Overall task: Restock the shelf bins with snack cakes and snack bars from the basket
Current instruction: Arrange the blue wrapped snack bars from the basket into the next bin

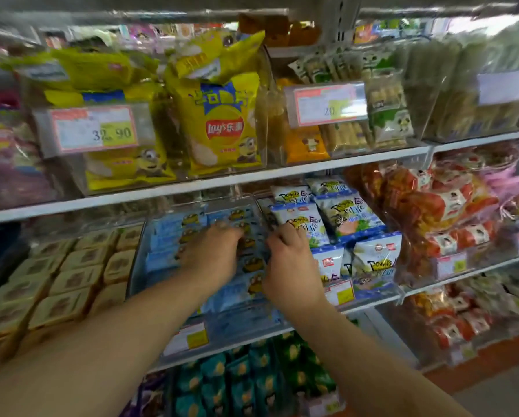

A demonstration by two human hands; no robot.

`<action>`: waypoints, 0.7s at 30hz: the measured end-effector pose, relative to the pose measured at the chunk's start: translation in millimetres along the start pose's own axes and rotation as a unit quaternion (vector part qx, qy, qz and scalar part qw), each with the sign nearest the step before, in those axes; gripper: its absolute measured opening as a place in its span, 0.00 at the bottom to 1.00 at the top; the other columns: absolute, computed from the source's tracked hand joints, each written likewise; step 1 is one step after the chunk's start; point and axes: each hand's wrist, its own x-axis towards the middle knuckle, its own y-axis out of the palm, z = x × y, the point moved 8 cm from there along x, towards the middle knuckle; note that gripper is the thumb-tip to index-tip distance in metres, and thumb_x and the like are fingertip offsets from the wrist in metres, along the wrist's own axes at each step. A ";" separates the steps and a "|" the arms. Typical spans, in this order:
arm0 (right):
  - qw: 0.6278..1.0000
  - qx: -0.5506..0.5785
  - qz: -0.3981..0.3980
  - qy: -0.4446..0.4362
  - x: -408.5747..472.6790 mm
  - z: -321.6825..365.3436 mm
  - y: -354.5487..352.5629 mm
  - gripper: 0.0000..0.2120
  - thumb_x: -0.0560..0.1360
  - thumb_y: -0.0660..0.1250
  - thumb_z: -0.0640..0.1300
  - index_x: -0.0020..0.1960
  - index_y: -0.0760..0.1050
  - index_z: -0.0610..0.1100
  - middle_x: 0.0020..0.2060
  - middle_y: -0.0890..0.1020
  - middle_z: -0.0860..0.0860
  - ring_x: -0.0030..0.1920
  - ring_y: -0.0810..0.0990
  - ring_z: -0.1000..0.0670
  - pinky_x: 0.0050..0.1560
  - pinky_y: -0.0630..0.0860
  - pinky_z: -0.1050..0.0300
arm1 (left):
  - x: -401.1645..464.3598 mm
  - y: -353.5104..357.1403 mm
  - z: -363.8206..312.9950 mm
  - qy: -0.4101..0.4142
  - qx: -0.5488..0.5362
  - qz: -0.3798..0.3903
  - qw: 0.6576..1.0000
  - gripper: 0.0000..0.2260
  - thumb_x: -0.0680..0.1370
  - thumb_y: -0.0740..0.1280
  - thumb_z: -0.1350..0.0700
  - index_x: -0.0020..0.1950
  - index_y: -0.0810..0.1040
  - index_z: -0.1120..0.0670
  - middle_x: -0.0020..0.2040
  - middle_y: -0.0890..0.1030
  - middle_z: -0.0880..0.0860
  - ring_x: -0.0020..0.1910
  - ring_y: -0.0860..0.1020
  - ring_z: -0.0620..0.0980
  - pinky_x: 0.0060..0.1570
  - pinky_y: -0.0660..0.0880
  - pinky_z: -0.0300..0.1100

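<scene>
1. We reach both bare hands into one clear bin on the middle shelf, where light-blue snack packs printed with yellow cartoon figures lie in rows; blur keeps us from an exact count, though we make out at least eight.
2. Our left hand lies palm down on the blue packs, fingers bent over them — whether it grips one we cannot tell.
3. Our right hand sits just beside the left at the bin's right wall, fingers curled, seemingly pinching the edge of a pack there; the two hands are close but not touching.
4. To the left we count about a dozen tan square cakes packed edge to edge in the next compartment.
5. To the right, six or so white-and-blue pouches stand stacked, and beyond them a heap of red-and-white wrapped snacks.
6. On the shelf above, two yellow chip bags stand upright, with more yellow bags behind a price tag reading 32.90; a second tag shows 20 before green-and-white roll packs.
7. Below, teal packets fill the lowest bin — too blurred to count.
8. The basket is out of our view.
</scene>
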 end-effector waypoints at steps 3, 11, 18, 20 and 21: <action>0.999 0.006 -0.020 0.025 0.8 4.4 -2.9 0.13 0.59 0.69 0.28 0.43 0.80 0.36 0.49 0.78 0.40 0.50 0.74 0.39 0.49 0.77 0.47 | -3.3 6.2 -3.0 -0.007 0.030 -0.006 1.000 0.08 0.75 0.73 0.63 0.49 0.82 0.51 0.54 0.75 0.52 0.51 0.78 0.55 0.39 0.75 0.48; 0.997 -0.031 0.059 0.043 3.0 15.0 -13.4 0.13 0.70 0.70 0.34 0.54 0.82 0.36 0.58 0.78 0.40 0.62 0.73 0.38 0.63 0.75 0.48 | -25.7 12.7 -25.2 0.034 0.005 0.056 0.998 0.19 0.81 0.62 0.43 0.70 0.71 0.47 0.64 0.75 0.54 0.62 0.74 0.59 0.45 0.73 0.48; 0.993 -0.059 0.097 0.042 4.8 17.4 -12.9 0.14 0.75 0.65 0.34 0.59 0.80 0.38 0.63 0.75 0.41 0.66 0.70 0.41 0.67 0.73 0.51 | -22.2 13.4 -24.1 0.009 -0.018 0.127 0.992 0.20 0.82 0.60 0.43 0.73 0.69 0.46 0.68 0.72 0.54 0.66 0.71 0.59 0.55 0.72 0.51; 0.992 -0.064 0.102 0.044 6.2 16.9 -12.0 0.14 0.75 0.66 0.34 0.59 0.80 0.39 0.63 0.75 0.43 0.66 0.70 0.42 0.65 0.74 0.53 | -22.1 10.7 -21.6 0.001 -0.067 0.128 0.990 0.20 0.83 0.58 0.44 0.74 0.69 0.46 0.67 0.74 0.54 0.65 0.73 0.58 0.57 0.74 0.52; 0.991 -0.065 0.104 0.046 7.4 16.8 -12.2 0.14 0.74 0.67 0.34 0.59 0.80 0.39 0.63 0.74 0.43 0.66 0.70 0.42 0.65 0.75 0.53 | -24.0 7.1 -19.8 -0.006 -0.098 0.120 0.988 0.21 0.83 0.58 0.45 0.75 0.70 0.47 0.68 0.75 0.54 0.64 0.74 0.57 0.58 0.75 0.52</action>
